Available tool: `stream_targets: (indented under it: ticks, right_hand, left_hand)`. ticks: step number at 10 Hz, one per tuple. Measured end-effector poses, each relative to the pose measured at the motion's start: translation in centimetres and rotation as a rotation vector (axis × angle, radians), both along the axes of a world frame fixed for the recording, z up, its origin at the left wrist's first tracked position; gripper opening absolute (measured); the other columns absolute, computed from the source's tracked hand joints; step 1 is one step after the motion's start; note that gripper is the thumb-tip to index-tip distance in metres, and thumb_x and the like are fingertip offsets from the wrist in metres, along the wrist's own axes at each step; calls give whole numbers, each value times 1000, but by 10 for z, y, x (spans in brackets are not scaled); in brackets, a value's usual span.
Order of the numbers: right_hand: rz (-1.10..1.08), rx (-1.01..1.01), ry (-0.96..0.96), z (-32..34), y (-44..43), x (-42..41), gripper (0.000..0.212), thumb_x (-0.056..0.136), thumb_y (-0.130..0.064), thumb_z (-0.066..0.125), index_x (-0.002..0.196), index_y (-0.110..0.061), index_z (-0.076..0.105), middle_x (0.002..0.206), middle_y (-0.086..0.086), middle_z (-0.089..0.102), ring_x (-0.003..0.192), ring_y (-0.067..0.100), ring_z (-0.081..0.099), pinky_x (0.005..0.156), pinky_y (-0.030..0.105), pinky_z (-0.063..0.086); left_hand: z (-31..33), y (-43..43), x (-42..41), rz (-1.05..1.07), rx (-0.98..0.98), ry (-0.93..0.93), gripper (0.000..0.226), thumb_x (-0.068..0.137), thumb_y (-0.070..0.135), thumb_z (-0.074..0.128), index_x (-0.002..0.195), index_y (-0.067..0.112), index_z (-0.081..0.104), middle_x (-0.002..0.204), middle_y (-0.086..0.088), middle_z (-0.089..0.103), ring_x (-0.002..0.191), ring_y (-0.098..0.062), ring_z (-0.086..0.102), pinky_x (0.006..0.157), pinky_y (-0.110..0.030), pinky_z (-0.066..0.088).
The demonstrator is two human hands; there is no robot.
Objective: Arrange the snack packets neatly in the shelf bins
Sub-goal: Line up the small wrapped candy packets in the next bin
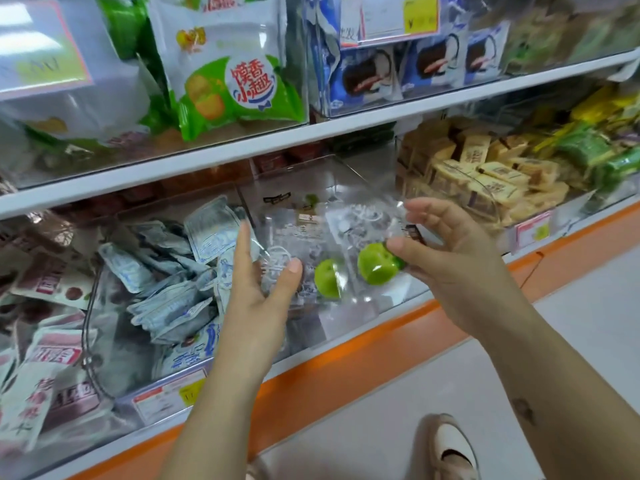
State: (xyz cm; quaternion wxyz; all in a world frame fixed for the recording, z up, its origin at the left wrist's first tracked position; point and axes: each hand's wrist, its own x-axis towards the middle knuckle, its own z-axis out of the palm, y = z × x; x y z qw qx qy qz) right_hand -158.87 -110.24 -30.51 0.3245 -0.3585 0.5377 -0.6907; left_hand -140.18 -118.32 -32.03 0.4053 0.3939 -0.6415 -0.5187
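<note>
Two clear snack packets, each with a green fruit printed on it, lie in the middle clear bin (346, 317) on the lower shelf. My right hand (446, 251) pinches the right green-fruit packet (375, 263) between thumb and fingers at its right edge. My left hand (259, 271) reaches into the same bin with straight fingers and thumb beside the left green-fruit packet (327, 280), touching the clear wrapping. The packets are transparent, so their edges are hard to make out.
A bin of pale blue packets (173, 285) stands to the left, and pink-and-white packets (45, 341) further left. Beige packets (485, 181) fill the bin on the right. The upper shelf holds green-and-white bags (228, 74) and blue cookie packets (374, 74). An orange shelf edge (381, 334) runs in front.
</note>
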Motion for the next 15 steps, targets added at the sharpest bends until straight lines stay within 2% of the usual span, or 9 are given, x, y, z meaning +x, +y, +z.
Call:
stream_targets:
  ticks: [1,3,6,8,10,11,12,13,15]
  right_hand:
    - [60,12,95,4,5,-1,58,53,-21,79,107,-33,59,115,-4,55,72,7,63,69,24,53]
    - [111,50,178,5,13,-5,50,56,-11,75,103,-18,62,86,-2,69,74,9,67,67,19,54]
    - [163,153,384,-2,8,4,44,66,-14,80,106,-27,66,98,-8,71,92,3,66,83,17,52]
    - [107,73,333,-2,2,16,37,70,-9,79,101,-25,68,95,-7,71,91,3,66,74,15,52]
    - [75,221,56,-4,-4,40,65,60,-60,61,122,-46,49,112,-25,53,103,-8,52,85,21,43]
    - [191,323,64,-9,-5,58,59,65,-76,52,106,-34,58,102,-10,60,102,4,58,99,42,45]
    - [220,342,134,-9,-8,66,58,71,-71,39,127,-54,41,106,-43,45,120,-11,42,111,31,30]
    - [320,408,195,-3,-11,75,36,79,-63,31,112,-71,20,84,-64,29,87,-41,24,91,1,25]
    - [298,296,215,0,-35,50,46,69,-87,38,109,-67,49,121,-32,57,109,-4,57,103,37,40]
  left_hand:
    - [-4,1,-3,-156,15,-28,51,84,43,57,125,68,37,136,40,35,123,3,47,104,-36,42]
    - [-9,0,-5,-274,268,-2,30,89,37,54,95,65,62,132,-8,43,120,-24,49,86,-38,53]
    - [-12,12,-14,-433,383,48,55,69,68,66,120,50,58,135,10,56,126,-17,52,101,-49,43]
    - [-14,13,-10,-438,312,86,59,62,39,86,110,56,54,111,40,56,122,-5,53,102,-37,44]
    - [-4,6,-5,-345,175,219,82,62,35,84,127,60,41,123,47,44,124,5,47,104,-42,43]
    - [1,4,3,-313,222,259,99,63,21,70,134,62,15,107,63,23,98,34,41,86,-13,46]
    - [-1,-1,15,-351,290,240,113,59,27,75,134,67,0,129,40,-2,134,12,17,106,-35,28]
    - [-2,-4,25,-326,349,215,113,43,48,89,126,75,17,153,14,26,138,-16,36,112,-43,25]
    - [-9,-18,30,-57,376,349,107,41,58,85,132,61,31,142,14,47,127,-17,49,107,-53,35]
